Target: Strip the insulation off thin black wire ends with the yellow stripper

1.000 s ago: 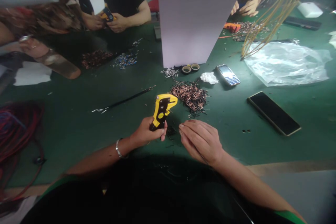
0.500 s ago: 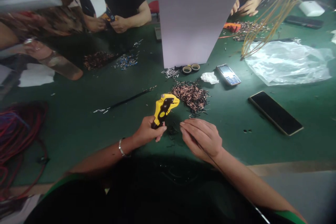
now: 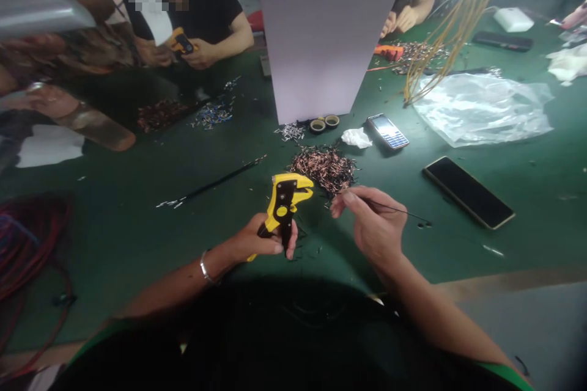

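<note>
My left hand (image 3: 263,238) is closed around the handles of a yellow and black wire stripper (image 3: 282,201), its jaws pointing right. Between the thumb and fingers of my right hand (image 3: 373,220) is a thin black wire (image 3: 403,212), whose tail sticks out to the right past the knuckles. The fingertips are right of the stripper's jaws and apart from them. Just beyond both hands lies a heap of short black and copper wire pieces (image 3: 324,168). Dark scraps are scattered on the green table (image 3: 202,162) under the stripper.
Left of the heap lies a black wire bundle (image 3: 215,181). A keypad phone (image 3: 387,131), a smartphone (image 3: 468,191) and a clear plastic bag (image 3: 481,110) are on the right. A pale upright panel (image 3: 316,36) stands ahead. Red cable coils (image 3: 32,256) lie at left. Co-workers sit across the table.
My right hand has moved right and turned, bringing the black wire's tail up over the table. The wire stripper has tilted more upright, its jaws now facing right. The view has shifted slightly.
</note>
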`<state>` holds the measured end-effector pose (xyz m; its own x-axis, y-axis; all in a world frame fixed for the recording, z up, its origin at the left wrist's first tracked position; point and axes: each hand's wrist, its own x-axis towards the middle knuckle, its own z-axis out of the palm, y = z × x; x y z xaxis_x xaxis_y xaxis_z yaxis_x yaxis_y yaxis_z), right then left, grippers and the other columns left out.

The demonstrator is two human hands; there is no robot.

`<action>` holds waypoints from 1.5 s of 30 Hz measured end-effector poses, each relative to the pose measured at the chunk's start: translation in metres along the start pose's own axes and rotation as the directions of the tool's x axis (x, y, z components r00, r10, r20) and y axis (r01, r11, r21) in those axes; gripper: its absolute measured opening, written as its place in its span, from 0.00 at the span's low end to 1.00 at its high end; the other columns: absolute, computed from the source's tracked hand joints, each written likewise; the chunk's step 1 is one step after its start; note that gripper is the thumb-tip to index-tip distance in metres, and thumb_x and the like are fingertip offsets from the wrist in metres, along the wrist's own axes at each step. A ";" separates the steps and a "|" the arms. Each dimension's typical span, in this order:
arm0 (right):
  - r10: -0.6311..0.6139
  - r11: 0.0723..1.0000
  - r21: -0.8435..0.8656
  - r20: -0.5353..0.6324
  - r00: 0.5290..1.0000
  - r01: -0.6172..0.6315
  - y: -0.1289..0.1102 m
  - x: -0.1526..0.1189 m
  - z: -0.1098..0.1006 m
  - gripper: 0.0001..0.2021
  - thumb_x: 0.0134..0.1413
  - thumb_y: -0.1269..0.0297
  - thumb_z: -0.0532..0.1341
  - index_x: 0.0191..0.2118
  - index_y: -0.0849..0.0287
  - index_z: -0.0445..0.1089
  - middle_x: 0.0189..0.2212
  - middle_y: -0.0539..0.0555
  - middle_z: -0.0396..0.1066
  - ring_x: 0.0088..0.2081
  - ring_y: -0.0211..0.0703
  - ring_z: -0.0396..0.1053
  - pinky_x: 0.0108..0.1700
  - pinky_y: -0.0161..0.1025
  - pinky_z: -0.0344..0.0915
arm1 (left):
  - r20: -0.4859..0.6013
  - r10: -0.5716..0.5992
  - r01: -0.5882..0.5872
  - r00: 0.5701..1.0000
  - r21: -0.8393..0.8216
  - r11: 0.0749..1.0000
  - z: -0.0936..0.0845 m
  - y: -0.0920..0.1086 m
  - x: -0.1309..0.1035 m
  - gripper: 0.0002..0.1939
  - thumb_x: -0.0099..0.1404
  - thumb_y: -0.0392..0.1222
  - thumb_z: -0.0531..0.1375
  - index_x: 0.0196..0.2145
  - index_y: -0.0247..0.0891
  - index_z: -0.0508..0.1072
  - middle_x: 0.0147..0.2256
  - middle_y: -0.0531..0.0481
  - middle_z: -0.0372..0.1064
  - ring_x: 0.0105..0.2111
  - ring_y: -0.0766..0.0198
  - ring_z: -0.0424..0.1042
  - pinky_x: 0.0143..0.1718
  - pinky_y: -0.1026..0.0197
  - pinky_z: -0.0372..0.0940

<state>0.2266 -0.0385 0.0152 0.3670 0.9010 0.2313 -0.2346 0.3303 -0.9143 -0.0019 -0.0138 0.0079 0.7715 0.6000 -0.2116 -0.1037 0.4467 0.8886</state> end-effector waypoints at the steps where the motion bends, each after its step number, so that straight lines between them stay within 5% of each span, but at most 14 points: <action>1: 0.029 0.999 0.019 0.005 1.000 -0.029 0.000 0.001 0.000 0.03 0.51 0.72 0.67 0.30 0.59 0.78 0.22 0.51 0.77 0.20 0.39 0.72 0.23 0.39 0.70 | 0.030 -0.001 0.002 1.000 -0.033 0.999 -0.001 -0.001 0.000 0.19 0.50 0.38 0.68 0.40 0.32 0.74 0.32 0.44 0.73 0.31 0.57 0.75 0.36 0.54 0.69; 6: 0.206 0.972 0.106 0.056 0.977 -0.211 0.000 0.006 -0.002 0.03 0.50 0.70 0.67 0.27 0.59 0.76 0.21 0.50 0.76 0.19 0.38 0.71 0.22 0.38 0.69 | 0.139 0.005 0.017 0.990 -0.160 0.987 -0.003 -0.006 0.002 0.20 0.50 0.41 0.70 0.41 0.32 0.74 0.33 0.43 0.73 0.30 0.56 0.74 0.36 0.51 0.71; 15: 0.421 0.879 0.198 0.103 0.901 -0.433 -0.005 0.007 0.002 0.04 0.45 0.67 0.69 0.24 0.57 0.77 0.20 0.49 0.75 0.18 0.36 0.68 0.25 0.38 0.69 | 0.148 -0.021 0.044 0.989 -0.153 0.987 -0.003 -0.008 -0.001 0.21 0.50 0.40 0.70 0.42 0.32 0.75 0.33 0.43 0.73 0.31 0.56 0.74 0.37 0.52 0.71; 45: 0.491 0.839 0.193 0.137 0.860 -0.509 0.002 0.007 0.002 0.04 0.46 0.67 0.70 0.24 0.58 0.77 0.21 0.49 0.76 0.18 0.35 0.67 0.26 0.37 0.68 | 0.063 -0.001 0.013 0.998 -0.187 0.982 0.004 -0.008 -0.002 0.14 0.54 0.40 0.70 0.36 0.31 0.74 0.26 0.48 0.71 0.24 0.61 0.72 0.29 0.55 0.71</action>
<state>0.2267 -0.0312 0.0159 0.0771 0.9759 -0.2043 -0.5572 -0.1277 -0.8205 0.0000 -0.0214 0.0035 0.8098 0.5563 -0.1863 -0.2091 0.5704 0.7943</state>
